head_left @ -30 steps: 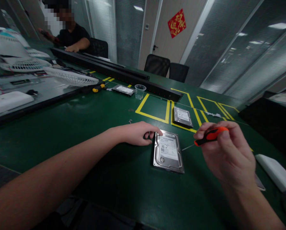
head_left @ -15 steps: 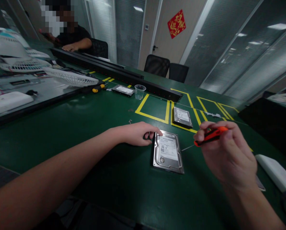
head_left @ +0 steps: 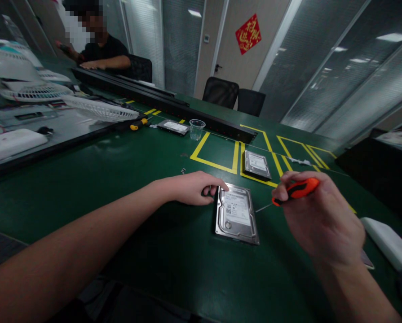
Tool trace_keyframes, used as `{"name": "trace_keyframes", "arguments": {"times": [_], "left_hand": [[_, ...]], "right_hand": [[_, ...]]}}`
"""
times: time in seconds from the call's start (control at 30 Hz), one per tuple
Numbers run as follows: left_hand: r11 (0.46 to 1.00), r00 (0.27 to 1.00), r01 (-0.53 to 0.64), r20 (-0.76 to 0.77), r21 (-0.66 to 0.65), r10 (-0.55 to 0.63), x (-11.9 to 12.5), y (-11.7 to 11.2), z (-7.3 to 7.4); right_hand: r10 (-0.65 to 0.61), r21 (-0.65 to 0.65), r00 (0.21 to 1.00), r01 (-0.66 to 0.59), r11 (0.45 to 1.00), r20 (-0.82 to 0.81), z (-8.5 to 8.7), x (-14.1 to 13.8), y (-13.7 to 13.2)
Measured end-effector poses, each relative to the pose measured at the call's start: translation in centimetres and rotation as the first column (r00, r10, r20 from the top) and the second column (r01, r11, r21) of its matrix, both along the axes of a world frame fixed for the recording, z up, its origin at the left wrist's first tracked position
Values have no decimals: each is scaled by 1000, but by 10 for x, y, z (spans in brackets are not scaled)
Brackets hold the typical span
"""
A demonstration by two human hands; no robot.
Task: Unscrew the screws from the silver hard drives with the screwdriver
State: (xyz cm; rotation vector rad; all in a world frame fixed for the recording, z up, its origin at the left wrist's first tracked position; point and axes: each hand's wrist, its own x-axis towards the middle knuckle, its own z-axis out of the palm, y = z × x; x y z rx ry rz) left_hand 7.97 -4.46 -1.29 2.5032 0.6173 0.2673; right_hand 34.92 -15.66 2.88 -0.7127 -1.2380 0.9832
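Screwdriver (head_left: 297,190) meeting hard drive (head_left: 237,211)

Right hand (head_left: 324,220) is clamping the handle; left hand (head_left: 198,187) is resting a finger on the far-left corner, grip unclear. The drive is lying on the surface (head_left: 147,154), its label (head_left: 239,207) illegible

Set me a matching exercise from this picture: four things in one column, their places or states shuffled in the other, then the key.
Things:
1. Orange-and-black screwdriver
2. Left hand
3. Clear plastic cup
4. Red diamond-shaped sign

Places or states:
A. On the door, beyond the table
B. Touching a corner of the nearest hard drive
C. Gripped by the right hand
D. Standing upright on the green table

Right pairs: 1-C, 2-B, 3-D, 4-A.
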Motion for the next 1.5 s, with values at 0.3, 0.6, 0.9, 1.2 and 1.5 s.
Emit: {"name": "trace_keyframes", "arguments": {"times": [0.3, 0.6, 0.9, 1.2, 1.5], "left_hand": [[1000, 1000, -1, 13, -3, 1, 0, 0, -1], [1000, 1000, 4, 16, -2, -4, 0, 1, -3], [1000, 1000, 4, -11, 4, -4, 0, 0, -1], [1000, 1000, 2, -4, 2, -2, 0, 0, 0], [1000, 1000, 5, 3, 7, -5, 0, 1, -2]], "right_hand": [[3, 29, 1000, -3, 1000, 1, -3, -1, 0], [-8, 33, 1000, 7, 999, 28, -4, 0, 1], [4, 27, 1000, -4, 1000, -20, -4, 2, 4], [1, 36, 998, -4, 999, 59, -4, 3, 1], [16, -4, 999, -16, 1000, -39, 0, 2, 2]]}}
